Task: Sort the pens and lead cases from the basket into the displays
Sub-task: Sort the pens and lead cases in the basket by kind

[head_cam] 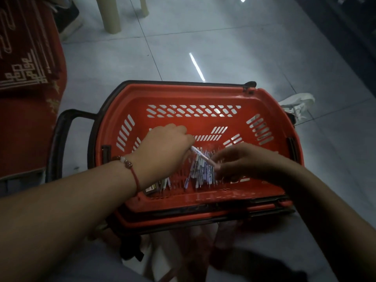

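Red basket (264, 102) sits at centre frame on the person's lap over a grey tiled floor (223, 47), with the pens (200, 171) heaped on its near floor, about 6 o'clock inside the basket. Left hand (162, 151) is curled round a bunch of pens. Right hand (242, 161), at 3 o'clock of the heap, has fingers bent down onto the pens; too blurred to tell if it grips any.

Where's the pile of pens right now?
In the head view, the pens lie on the floor of the red basket, toward its near wall, between the left hand and the right hand.
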Action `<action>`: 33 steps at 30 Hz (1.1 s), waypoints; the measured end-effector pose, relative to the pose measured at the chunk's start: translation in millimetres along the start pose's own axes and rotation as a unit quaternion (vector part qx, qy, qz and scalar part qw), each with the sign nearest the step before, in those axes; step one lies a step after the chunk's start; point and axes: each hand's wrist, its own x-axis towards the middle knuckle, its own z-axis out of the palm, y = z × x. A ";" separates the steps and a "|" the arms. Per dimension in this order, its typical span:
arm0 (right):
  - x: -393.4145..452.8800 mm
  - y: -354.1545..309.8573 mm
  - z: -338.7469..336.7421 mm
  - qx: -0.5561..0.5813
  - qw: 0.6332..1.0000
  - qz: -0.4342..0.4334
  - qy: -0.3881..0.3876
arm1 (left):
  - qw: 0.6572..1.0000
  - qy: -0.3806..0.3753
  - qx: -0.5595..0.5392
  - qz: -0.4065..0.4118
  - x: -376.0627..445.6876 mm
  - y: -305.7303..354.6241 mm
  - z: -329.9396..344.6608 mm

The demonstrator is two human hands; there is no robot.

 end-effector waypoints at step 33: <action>223.6 94.2 31.6 -0.354 0.925 0.087 0.107 | 0.952 -0.284 -0.010 -0.112 -18.5 -12.5 40.2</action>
